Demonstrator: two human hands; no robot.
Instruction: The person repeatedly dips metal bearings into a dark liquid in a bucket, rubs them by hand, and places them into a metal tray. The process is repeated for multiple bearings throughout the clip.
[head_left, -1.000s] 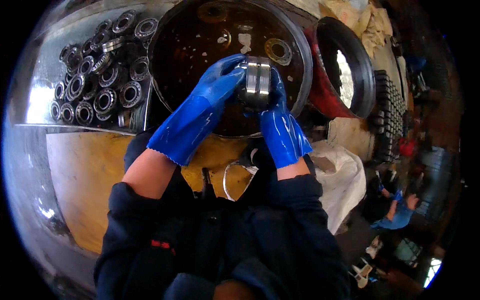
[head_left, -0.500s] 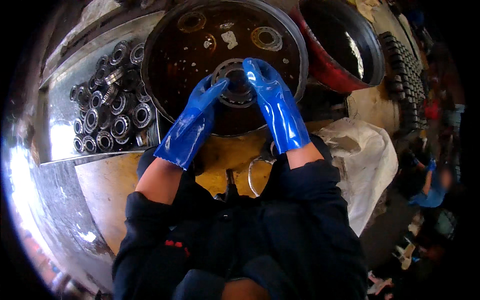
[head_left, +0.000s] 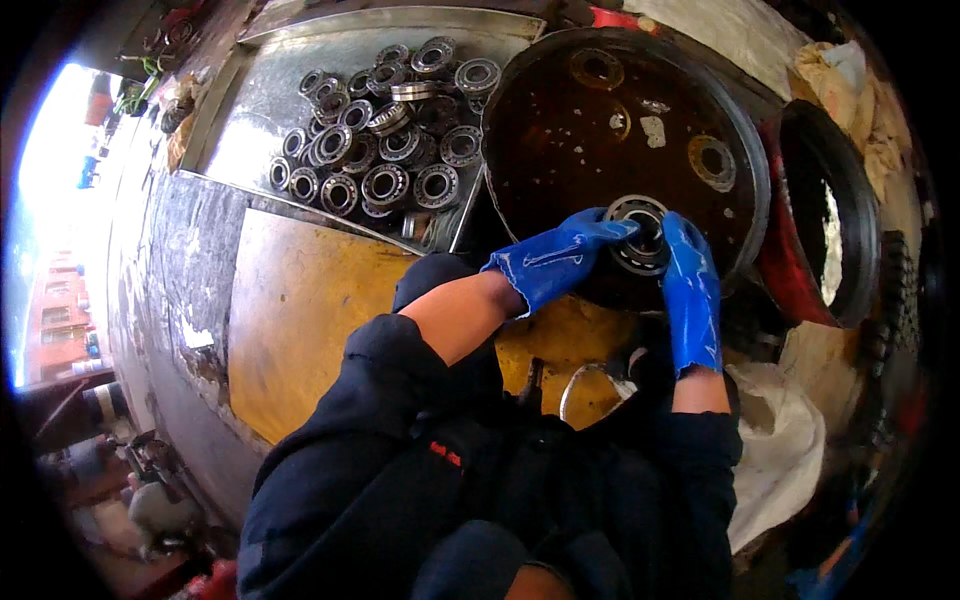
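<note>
A metal roller bearing (head_left: 638,264) is held between my two blue-gloved hands, above the near part of a wide round tub of dark brown liquid (head_left: 570,180). My left hand (head_left: 560,258) grips it from the left, with the thumb over its ring near the central hole. From the right, my right hand (head_left: 692,285) closes on its rim, the fingers partly hidden. Farther back in the tub, ring-shaped bearings (head_left: 712,163) show at or under the liquid's surface, along with pale floating flecks.
Left of the tub, a shallow metal tray (head_left: 245,120) holds a heap of bearings (head_left: 385,187). A red tub with a black rim (head_left: 800,240) stands to the right, above a white sack (head_left: 775,470). Yellow sheeting (head_left: 300,320) lies at the near left.
My view has swung left, so the scene sits farther right and more of the tray side shows. The bearing has come toward the tub's near edge, still in both hands.
</note>
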